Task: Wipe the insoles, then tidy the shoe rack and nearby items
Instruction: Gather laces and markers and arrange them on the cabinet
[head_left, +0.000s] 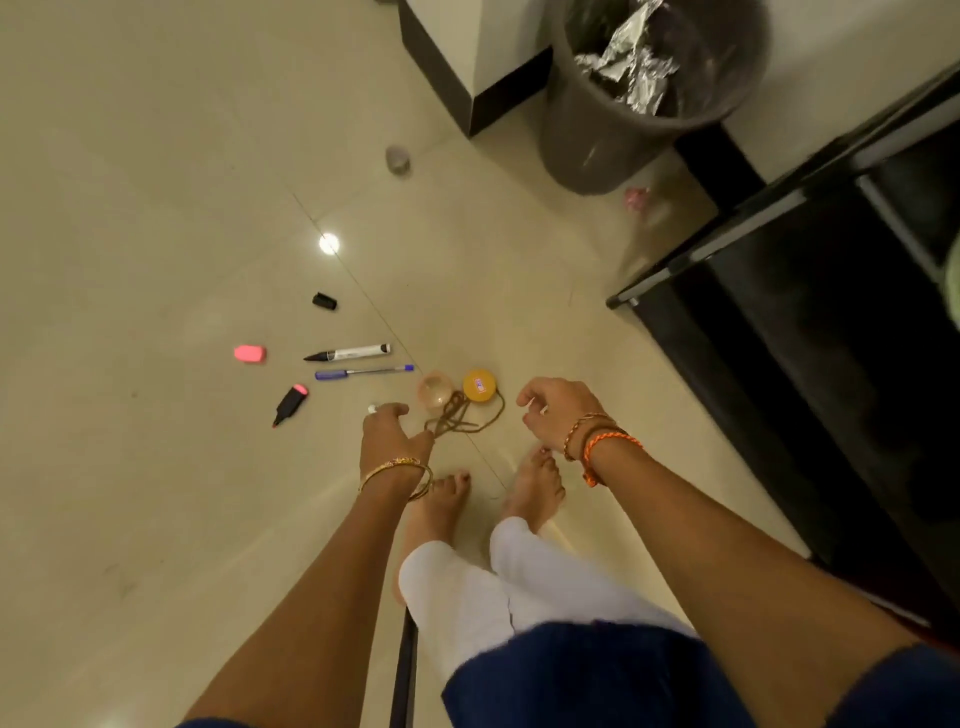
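My left hand (392, 436) hangs low over the floor with its fingers relaxed and its thumb right beside a tangled brown cord (457, 420). My right hand (553, 413) hovers to the right of the cord with loosely curled fingers and holds nothing that I can see. Behind the cord lie a yellow round container (480, 385) and a clear round lid (435, 391). To the left are a blue pen (363, 371), a black marker (348, 353), a pink highlighter (290, 406), a pink cap (250, 354) and a black cap (324, 301). The black shoe rack (769, 291) stands at the right.
A grey bin (623, 140) with crumpled foil stands at the back by a white pillar. A small grey cup (397, 159) and a pink scrap (638, 198) lie on the tiled floor near it. My bare feet stand just below my hands.
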